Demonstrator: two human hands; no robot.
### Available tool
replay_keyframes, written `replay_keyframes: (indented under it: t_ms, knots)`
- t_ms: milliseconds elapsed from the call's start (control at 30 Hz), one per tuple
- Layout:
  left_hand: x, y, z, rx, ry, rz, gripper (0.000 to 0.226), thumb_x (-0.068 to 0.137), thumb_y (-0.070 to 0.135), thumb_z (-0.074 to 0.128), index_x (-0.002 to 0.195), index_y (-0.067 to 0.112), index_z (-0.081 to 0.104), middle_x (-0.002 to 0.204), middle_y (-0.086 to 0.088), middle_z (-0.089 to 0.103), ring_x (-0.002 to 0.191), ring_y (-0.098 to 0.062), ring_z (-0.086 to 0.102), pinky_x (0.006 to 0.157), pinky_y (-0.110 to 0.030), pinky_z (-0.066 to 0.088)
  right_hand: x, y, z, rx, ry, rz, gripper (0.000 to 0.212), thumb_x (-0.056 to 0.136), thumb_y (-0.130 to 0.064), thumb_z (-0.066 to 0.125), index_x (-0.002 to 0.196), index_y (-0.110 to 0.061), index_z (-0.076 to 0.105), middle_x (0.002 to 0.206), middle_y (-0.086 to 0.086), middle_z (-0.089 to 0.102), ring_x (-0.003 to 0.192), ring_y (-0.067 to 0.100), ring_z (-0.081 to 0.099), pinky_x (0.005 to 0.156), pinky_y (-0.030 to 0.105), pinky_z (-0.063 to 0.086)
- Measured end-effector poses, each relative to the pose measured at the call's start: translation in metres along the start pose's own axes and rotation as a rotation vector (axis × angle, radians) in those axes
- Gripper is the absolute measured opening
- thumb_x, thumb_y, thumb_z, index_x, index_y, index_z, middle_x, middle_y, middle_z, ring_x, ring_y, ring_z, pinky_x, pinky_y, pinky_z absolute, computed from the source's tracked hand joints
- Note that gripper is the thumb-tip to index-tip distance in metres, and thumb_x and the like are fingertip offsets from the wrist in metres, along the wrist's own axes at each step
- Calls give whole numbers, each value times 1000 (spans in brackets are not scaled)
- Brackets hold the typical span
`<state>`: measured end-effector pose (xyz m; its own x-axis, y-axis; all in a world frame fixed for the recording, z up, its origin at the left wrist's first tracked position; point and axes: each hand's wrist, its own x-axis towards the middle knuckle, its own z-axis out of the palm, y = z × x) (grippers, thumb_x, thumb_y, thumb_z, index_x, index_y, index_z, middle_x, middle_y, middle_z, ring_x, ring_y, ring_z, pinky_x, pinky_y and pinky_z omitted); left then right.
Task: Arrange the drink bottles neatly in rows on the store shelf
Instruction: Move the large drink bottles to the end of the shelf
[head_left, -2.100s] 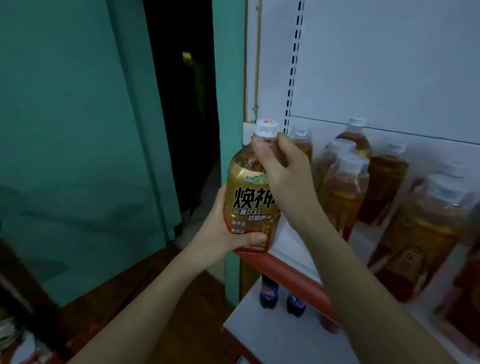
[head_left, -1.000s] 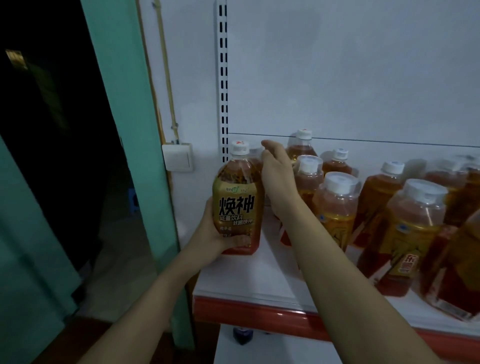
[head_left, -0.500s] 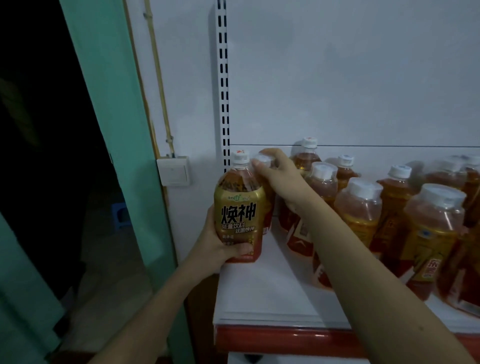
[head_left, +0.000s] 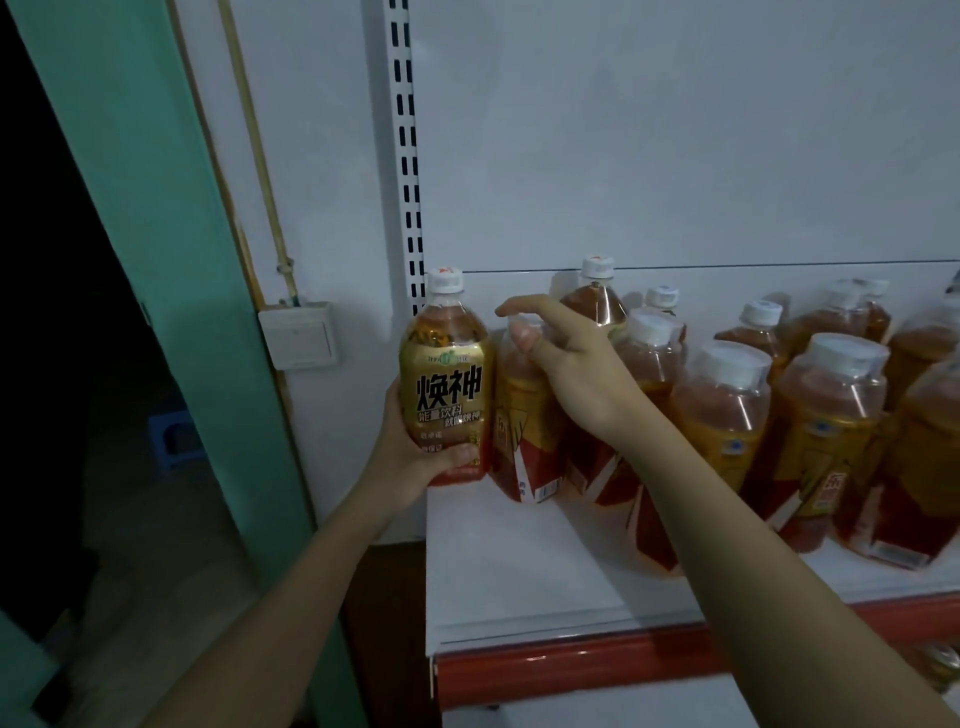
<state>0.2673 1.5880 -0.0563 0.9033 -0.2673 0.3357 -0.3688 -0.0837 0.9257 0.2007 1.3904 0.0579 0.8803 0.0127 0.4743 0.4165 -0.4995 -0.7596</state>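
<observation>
We noted white shelf (head_left: 519, 582), red front edge; amber drink bottles (head_left: 727, 405) stood crowded along back, front bare.

The white shelf board (head_left: 519, 587) lies bare at lower centre (its front strip); crowded amber plastic drink bottles (head_left: 727, 415) block the right and rear.
</observation>
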Motion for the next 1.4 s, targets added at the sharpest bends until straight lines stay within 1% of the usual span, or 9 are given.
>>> replay_keyframes:
  t_ms: [200,400,567,633,733,900,1033,1200,1400]
  knots:
    - [31,-12,12,13,5,42,108,64,9,94,149,8,27,137,-20,53,124,-36,57,94,-60,52,-11,-4,3,-90,53,-24,28,106,-34,40,128,-29,57,120,3,60,116,23,57,99,53,50]
    - [41,-3,24,113,100,85,111,51,34,101,142,17,40,126,-9,63,114,-27,64,86,-52,58,-16,-12,0,-132,21,-8,26,108,-27,41,130,-28,55,107,-6,51,112,21,52,102,46,48]
    - [17,21,27,192,158,105,106,46,44,96,136,34,40,120,12,61,110,-1,61,89,-44,57,-15,-19,0,-231,-55,45,39,108,-24,41,146,-21,45,137,8,42,127,27,45,112,43,41]
    - [0,33,29,232,267,79,97,62,37,90,138,41,31,128,9,47,119,-2,48,99,-37,48,-18,-20,-1,-305,-20,-6,41,107,-19,44,147,-15,45,150,12,36,138,30,38,116,39,37]
    - [-15,56,33,214,488,168,61,88,19,73,140,23,42,132,0,47,119,-12,48,104,-34,45,-21,-28,-6,-346,85,-137,39,102,-8,50,141,-8,52,153,13,36,142,27,35,112,25,33]
    - [-32,112,60,193,394,294,37,96,11,61,127,25,48,113,13,56,99,9,55,76,-10,49,-28,-53,-37,-232,173,-239,35,100,-6,52,134,-14,58,141,4,47,125,19,51,94,14,36]
    - [-36,126,81,240,235,290,44,94,27,65,134,24,46,127,8,51,111,5,54,87,-21,55,-35,-68,-78,-222,232,-285,28,101,-12,53,127,-20,60,132,-3,54,120,11,49,88,12,34]
    - [-40,129,92,370,286,270,53,90,35,69,137,27,46,133,7,45,124,-5,48,103,-39,49,-37,-58,-130,-156,231,-175,18,100,-17,52,114,-23,63,114,-7,63,91,5,59,78,17,49]
    - [-43,179,115,358,240,382,36,93,24,66,126,31,55,124,11,57,118,-2,52,99,-22,46,-64,-54,-177,1,325,-4,21,99,-9,49,98,-18,69,80,-3,73,62,8,66,58,29,54]
